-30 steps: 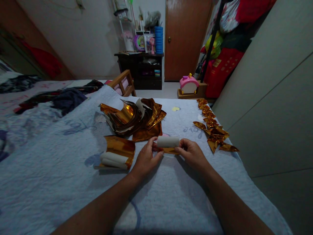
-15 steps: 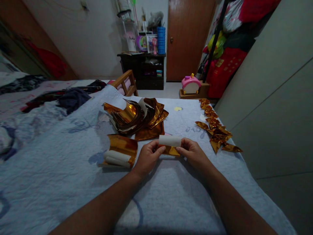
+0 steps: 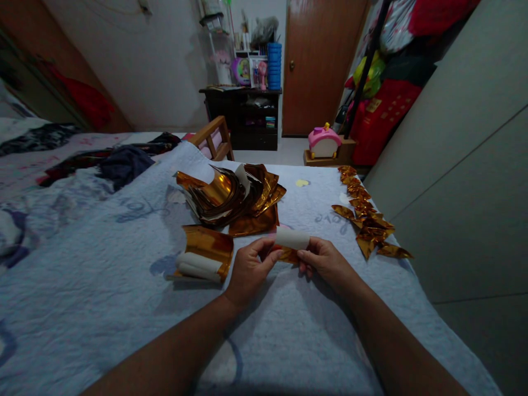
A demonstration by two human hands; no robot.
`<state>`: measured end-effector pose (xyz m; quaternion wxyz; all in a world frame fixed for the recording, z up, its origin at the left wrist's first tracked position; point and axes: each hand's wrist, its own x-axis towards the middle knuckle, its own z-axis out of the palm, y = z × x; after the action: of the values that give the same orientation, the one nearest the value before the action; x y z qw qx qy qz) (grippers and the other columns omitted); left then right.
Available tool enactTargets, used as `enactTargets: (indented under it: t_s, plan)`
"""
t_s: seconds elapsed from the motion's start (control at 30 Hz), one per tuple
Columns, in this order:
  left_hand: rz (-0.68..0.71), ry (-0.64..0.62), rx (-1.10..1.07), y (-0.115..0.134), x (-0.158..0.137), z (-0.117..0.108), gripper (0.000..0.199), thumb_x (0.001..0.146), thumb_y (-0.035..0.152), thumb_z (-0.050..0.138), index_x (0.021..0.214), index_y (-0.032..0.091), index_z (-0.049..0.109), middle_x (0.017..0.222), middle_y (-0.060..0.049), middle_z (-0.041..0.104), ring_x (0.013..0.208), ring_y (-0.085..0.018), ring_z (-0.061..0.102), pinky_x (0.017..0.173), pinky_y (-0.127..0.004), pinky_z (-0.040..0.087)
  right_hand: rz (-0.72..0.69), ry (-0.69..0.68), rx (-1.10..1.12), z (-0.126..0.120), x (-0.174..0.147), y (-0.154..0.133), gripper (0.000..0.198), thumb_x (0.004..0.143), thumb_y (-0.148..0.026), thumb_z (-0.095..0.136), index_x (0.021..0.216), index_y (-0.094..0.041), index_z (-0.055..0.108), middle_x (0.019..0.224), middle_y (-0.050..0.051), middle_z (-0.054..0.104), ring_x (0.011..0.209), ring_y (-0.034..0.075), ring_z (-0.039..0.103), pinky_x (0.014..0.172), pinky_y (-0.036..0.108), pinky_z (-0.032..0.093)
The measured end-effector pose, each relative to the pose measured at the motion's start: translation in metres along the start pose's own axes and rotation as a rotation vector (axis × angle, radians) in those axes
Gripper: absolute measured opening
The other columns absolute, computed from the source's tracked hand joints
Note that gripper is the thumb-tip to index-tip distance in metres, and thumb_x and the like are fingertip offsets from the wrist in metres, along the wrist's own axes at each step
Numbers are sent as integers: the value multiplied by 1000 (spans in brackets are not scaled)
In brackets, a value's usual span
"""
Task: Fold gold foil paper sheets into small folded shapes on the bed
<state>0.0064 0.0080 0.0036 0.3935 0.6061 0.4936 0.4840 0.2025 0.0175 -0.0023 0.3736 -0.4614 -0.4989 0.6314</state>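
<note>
A sheet of gold foil paper, white on its back, is held above the bed with its upper part curled over. My left hand pinches its left end between thumb and fingers. At the right end, my right hand grips it with the thumb on the gold side and some fingers curled below. Left of my hands lie curled gold sheets with white backs showing. Behind them sits a thick fanned stack of gold foil paper. Folded gold pieces form a row along the right side.
Everything lies on a pale blue quilted bedspread. Dark clothes are heaped at the left. A wooden rail stands at the far edge, near a dark cabinet. A pale wardrobe borders the right; a pink toy stands beyond the bed.
My left hand's fingers have moved slightly right along the sheet. Fingers of my right hand now show beneath its right end, and less of the gold side is visible.
</note>
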Motion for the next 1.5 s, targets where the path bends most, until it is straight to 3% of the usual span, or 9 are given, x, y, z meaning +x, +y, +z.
enactTargets:
  t_s: [0.2, 0.47, 0.63, 0.83, 0.97, 1.17, 1.23, 1.4, 1.5]
  plan:
    - [83, 41, 84, 2, -3, 0, 18, 81, 28, 74, 94, 17, 78, 79, -3, 75, 66, -14, 62, 64, -25, 49, 24, -41, 54, -1, 1, 1, 31, 80, -32, 70, 103, -11, 67, 64, 1, 66, 50, 11, 59, 47, 23, 46]
    - [140, 43, 127, -2, -1, -1, 17, 85, 26, 69, 95, 17, 78, 85, -4, 76, 67, -14, 61, 65, -25, 49, 38, -41, 33, -1, 1, 2, 26, 80, -30, 69, 100, -13, 67, 63, 1, 66, 49, 11, 58, 47, 23, 47]
    - [48, 39, 78, -3, 1, -2, 17, 85, 28, 68, 94, 17, 77, 85, -4, 76, 73, -16, 64, 67, -26, 49, 9, -4, 3, 0, -1, -2, 31, 78, -33, 70, 101, -12, 68, 63, -1, 62, 45, 8, 50, 43, 22, 40]
    - [-90, -18, -155, -4, 6, -1, 18, 86, 30, 67, 96, 17, 74, 92, -4, 76, 85, -18, 68, 80, -27, 51, -20, 49, -52, 1, -3, -3, 27, 79, -35, 71, 96, -15, 63, 63, -3, 57, 45, 8, 47, 43, 21, 35]
    - [-186, 2, -299, -3, 8, 0, 19, 85, 32, 69, 96, 16, 71, 93, -5, 75, 87, -18, 68, 83, -28, 51, -110, 92, -1, 5, -4, -1, 34, 77, -31, 74, 101, -23, 52, 79, -4, 59, 53, 7, 50, 46, 19, 37]
    - [-276, 30, -397, -9, 11, 0, 21, 83, 32, 70, 97, 16, 68, 78, 0, 69, 66, -10, 59, 62, -19, 45, -239, 118, -13, 10, -6, -2, 53, 72, -27, 75, 112, -32, 41, 101, -5, 53, 59, 6, 51, 53, 21, 42]
    - [-284, 35, -402, -12, 12, 0, 21, 83, 32, 71, 97, 16, 68, 72, 2, 64, 58, -8, 52, 55, -17, 40, -266, 109, -50, 10, -7, -3, 48, 73, -27, 74, 110, -31, 43, 101, -4, 54, 59, 7, 49, 52, 21, 41]
    - [-307, 9, -430, -11, 13, 1, 25, 81, 36, 72, 95, 17, 66, 75, 3, 63, 55, -6, 49, 50, -17, 40, -229, 89, -169, 10, -8, -2, 22, 79, -31, 68, 95, -25, 53, 70, -6, 51, 57, 10, 44, 52, 24, 33]
    - [-309, 4, -419, -6, 12, 2, 25, 80, 36, 72, 94, 17, 65, 76, 3, 62, 53, -6, 48, 48, -17, 41, -238, 124, -176, 10, -7, -3, 16, 79, -32, 68, 84, -22, 56, 73, -2, 54, 62, 12, 46, 56, 26, 36]
